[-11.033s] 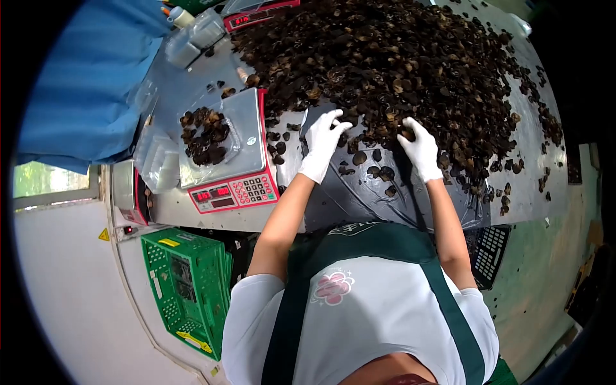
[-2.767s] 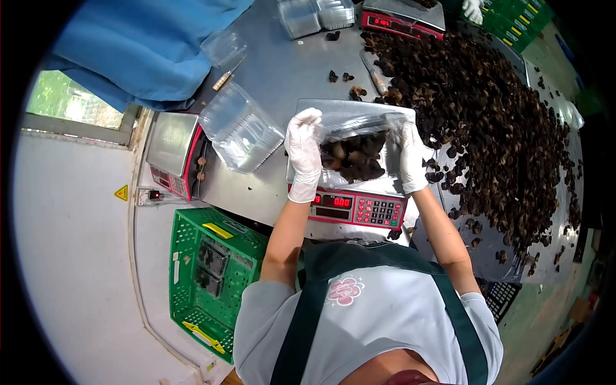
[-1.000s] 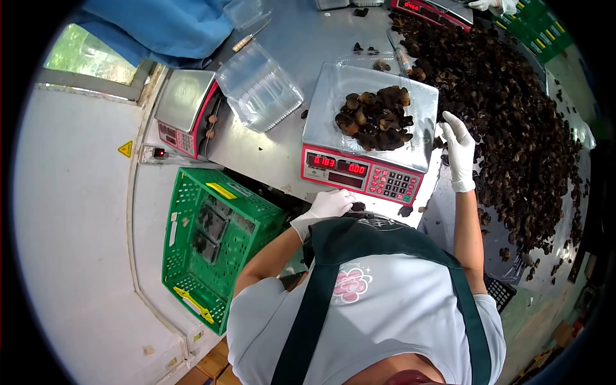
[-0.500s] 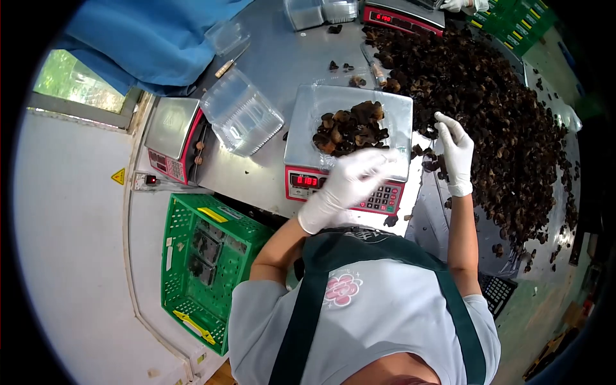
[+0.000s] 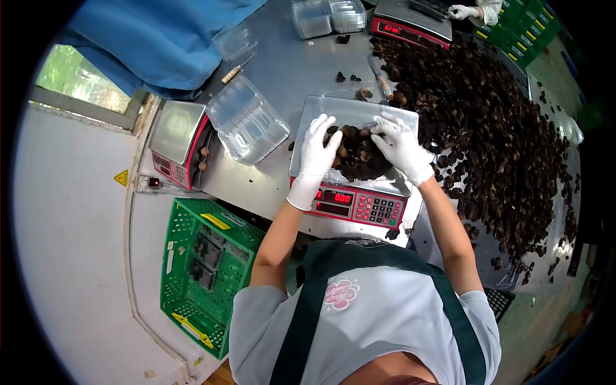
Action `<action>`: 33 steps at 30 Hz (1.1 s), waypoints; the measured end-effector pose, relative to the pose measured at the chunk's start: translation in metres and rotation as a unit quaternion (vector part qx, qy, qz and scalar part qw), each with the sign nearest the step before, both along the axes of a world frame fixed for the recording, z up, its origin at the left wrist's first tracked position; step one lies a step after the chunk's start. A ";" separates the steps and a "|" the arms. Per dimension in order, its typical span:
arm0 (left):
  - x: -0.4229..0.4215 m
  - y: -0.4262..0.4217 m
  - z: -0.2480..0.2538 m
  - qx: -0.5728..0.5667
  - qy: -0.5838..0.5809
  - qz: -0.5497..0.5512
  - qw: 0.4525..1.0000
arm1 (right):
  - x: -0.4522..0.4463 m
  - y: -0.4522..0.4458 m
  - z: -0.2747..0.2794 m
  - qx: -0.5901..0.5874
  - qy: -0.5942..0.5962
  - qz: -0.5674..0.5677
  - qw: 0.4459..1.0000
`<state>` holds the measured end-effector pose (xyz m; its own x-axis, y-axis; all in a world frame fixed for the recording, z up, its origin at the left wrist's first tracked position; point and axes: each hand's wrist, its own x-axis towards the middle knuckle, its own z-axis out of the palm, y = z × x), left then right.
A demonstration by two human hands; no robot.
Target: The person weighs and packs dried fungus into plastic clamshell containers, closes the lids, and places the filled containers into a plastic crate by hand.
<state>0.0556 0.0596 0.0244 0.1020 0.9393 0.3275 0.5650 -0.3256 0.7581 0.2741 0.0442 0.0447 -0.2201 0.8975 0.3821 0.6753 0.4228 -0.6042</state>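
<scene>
Dark wood ear mushrooms (image 5: 359,154) lie heaped in a clear plastic box (image 5: 333,178) on the red-and-silver scale (image 5: 359,204). My left hand (image 5: 317,156), white-gloved, grips the box's left side, its thumb by the mushrooms and its fingers reaching to the far corner. On the opposite side my right hand (image 5: 402,149), gloved too, is bent round the right edge, fingertips touching the outer pieces. The box's near wall shows below the heap; its sides are mostly hidden under my gloves.
A large pile of mushrooms (image 5: 494,128) spreads over the table at right. Stacked clear boxes (image 5: 250,125) and a second scale (image 5: 173,138) stand at left, above a green crate (image 5: 240,237). A knife (image 5: 383,83) lies behind my scale. A co-worker's gloved hand (image 5: 463,11) is at another scale.
My left hand moved up from above the scale's keypad to the box's left side. My right hand came in from the pile to the right side. The mushrooms sit closer together.
</scene>
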 end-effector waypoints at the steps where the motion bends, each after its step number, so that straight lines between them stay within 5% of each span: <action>1: 0.003 -0.002 -0.009 0.038 0.034 0.005 0.999 | 0.003 -0.009 0.004 -0.022 0.041 0.017 0.999; 5: 0.008 -0.007 -0.005 0.059 0.033 0.002 0.998 | 0.021 -0.042 0.016 -0.073 0.175 -0.006 0.982; 7: 0.008 -0.008 0.001 0.063 -0.015 -0.014 0.998 | 0.032 -0.051 0.017 -0.208 0.394 -0.069 0.892; 11: 0.000 0.002 0.020 0.062 -0.038 0.010 0.997 | 0.064 -0.054 0.000 -0.184 0.444 -0.192 0.856; 14: -0.026 0.028 0.011 0.009 -0.150 0.033 0.988 | 0.104 -0.053 -0.033 -0.117 0.396 -0.283 0.866; 19: -0.049 0.051 0.021 -0.158 -0.286 0.056 0.943 | 0.133 -0.062 -0.052 -0.143 0.140 -0.365 0.909; 25: -0.041 0.060 0.017 -0.245 -0.302 0.051 0.920 | 0.092 -0.058 -0.013 -0.107 0.152 -0.218 0.958; 29: -0.032 0.055 0.015 -0.219 -0.269 0.047 0.937 | 0.045 -0.060 0.025 -0.090 -0.039 -0.046 0.994; 33: -0.031 0.054 0.014 -0.220 -0.278 0.040 0.934 | 0.015 -0.056 0.023 -0.099 -0.204 -0.037 0.973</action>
